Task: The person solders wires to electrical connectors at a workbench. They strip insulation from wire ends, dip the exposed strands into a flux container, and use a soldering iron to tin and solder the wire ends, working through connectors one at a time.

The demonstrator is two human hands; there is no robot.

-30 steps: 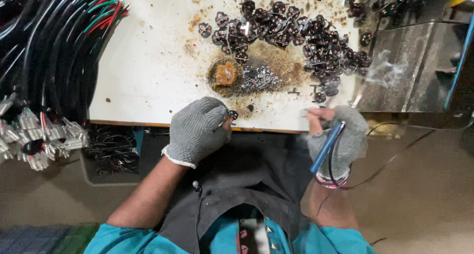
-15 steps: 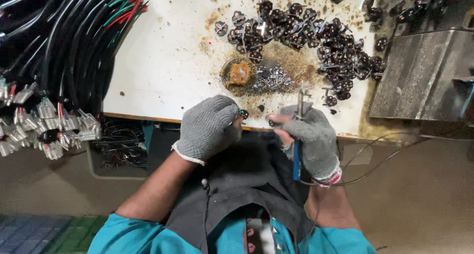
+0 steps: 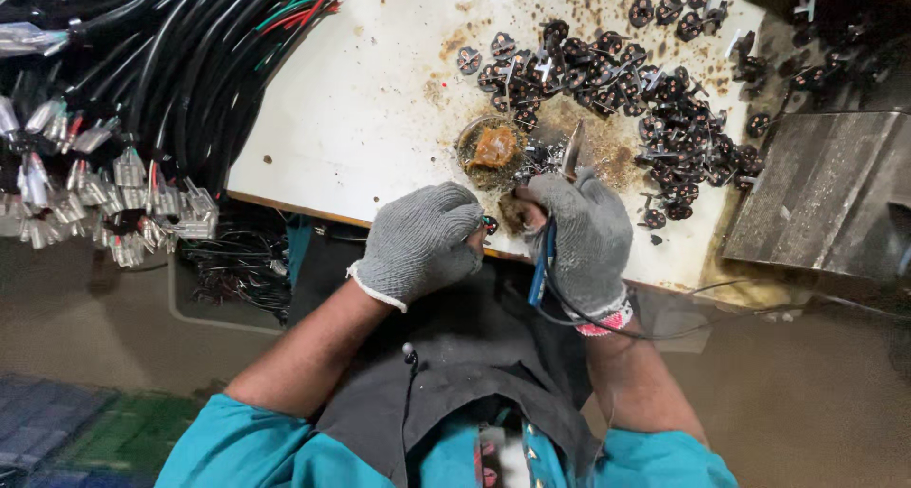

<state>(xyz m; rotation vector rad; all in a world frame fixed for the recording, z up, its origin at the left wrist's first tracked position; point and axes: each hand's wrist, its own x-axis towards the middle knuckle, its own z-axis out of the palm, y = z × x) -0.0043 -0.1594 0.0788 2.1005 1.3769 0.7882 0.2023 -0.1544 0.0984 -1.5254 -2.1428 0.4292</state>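
A stained white worktable (image 3: 380,99) fills the far part of the view, its surface spotted with brown residue. A thick bundle of black cables (image 3: 161,61), with a few red and green ones among them, hangs over its left edge and ends in clusters of metal terminals (image 3: 123,199). At the far right lies a grey metal block (image 3: 826,194). A heap of small black round plug parts (image 3: 617,80) spreads across the far middle and right of the table. Near the table's front edge sits a small round tin of brown paste (image 3: 492,148), ringed with dark grime.

Both hands wear grey knitted gloves and meet at the near edge of the table. The right hand (image 3: 584,237) is wrapped around a soldering iron (image 3: 550,232), its blue handle pointing down toward the body and its metal tip reaching up beside the tin; a thin dark cord trails off to the right. The left hand (image 3: 418,241) is curled narrow, pinching a small dark plug part (image 3: 490,225) at its fingertips, just beside the right hand. The part is tiny, blackish, with a hint of red and green; finer detail cannot be made out.
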